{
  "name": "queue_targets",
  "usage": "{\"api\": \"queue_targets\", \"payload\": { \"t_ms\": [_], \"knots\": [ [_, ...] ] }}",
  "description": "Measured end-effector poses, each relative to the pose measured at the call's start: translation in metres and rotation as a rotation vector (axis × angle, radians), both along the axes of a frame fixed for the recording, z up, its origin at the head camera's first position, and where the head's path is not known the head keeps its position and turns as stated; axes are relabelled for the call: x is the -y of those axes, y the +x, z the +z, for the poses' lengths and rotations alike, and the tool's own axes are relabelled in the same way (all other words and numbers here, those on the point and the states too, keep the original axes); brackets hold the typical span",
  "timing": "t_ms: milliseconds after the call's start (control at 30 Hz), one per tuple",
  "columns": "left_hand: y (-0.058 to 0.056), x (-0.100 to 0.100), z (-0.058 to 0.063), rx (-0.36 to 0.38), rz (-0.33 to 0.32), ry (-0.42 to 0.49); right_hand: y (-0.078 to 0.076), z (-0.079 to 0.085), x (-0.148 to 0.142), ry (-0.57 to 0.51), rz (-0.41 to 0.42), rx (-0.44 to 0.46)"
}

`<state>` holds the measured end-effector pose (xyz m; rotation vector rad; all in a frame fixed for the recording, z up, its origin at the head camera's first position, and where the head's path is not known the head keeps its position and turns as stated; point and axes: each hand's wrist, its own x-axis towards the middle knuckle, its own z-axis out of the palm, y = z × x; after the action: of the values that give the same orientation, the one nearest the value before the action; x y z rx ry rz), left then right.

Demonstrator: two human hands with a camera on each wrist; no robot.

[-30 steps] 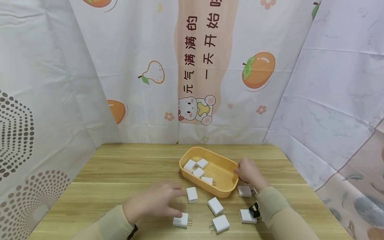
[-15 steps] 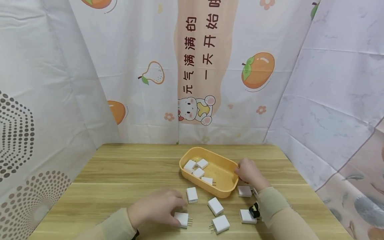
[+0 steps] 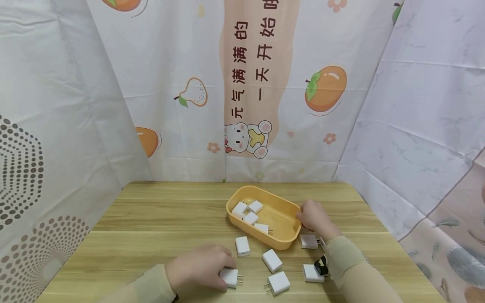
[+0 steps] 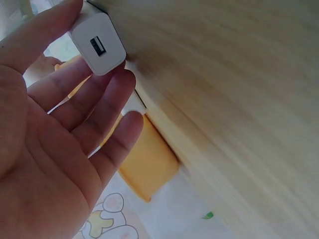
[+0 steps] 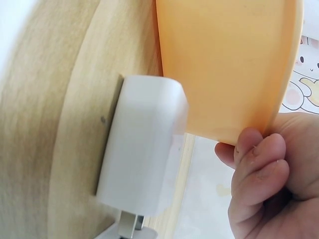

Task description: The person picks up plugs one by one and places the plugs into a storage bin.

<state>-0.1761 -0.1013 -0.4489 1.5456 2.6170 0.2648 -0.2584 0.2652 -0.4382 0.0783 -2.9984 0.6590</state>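
The left hand [image 3: 201, 267] has drawn back and curled in — thumb [image 4: 47, 30] and fingers [image 4: 108, 109] now pinching a white charger [image 3: 229, 278]

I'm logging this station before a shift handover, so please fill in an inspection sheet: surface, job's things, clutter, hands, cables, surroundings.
Surface: wood-grain tabletop, striped grain.
Job's things: yellow tray with several white plug adapters grouped mostly toward its left end in the head view; six loose adapters outside it, counting the one at the left hand.
Clutter: nothing seen.
Hands: left hand pinches one adapter, USB port visible in the left wrist view; right hand grips the tray's right end.
Cables: nothing seen.
Surroundings: patterned fabric behind and at both sides; fruit and cartoon prints at the back.
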Motion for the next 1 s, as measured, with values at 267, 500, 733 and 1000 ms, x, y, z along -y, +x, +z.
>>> {"api": "queue_targets", "payload": {
  "t_ms": [267,500,733,1000],
  "knots": [
    [0.0034,-0.0043,0.0016,0.039,0.061,-0.031,0.0008,0.0007,0.0002,-0.007,-0.002,0.004],
    [0.0042,-0.0043,0.0032,0.064,0.058,-0.034,0.0016,0.0018,0.0007,0.002,-0.004,0.009],
    [0.0050,-0.0039,0.0025,0.053,0.056,-0.030,0.0022,0.0024,0.0008,-0.002,0.001,0.012],
    [0.0064,-0.0037,0.0015,0.030,0.052,-0.017,0.0017,0.0013,0.0004,0.000,0.002,0.012]
  ]
}}
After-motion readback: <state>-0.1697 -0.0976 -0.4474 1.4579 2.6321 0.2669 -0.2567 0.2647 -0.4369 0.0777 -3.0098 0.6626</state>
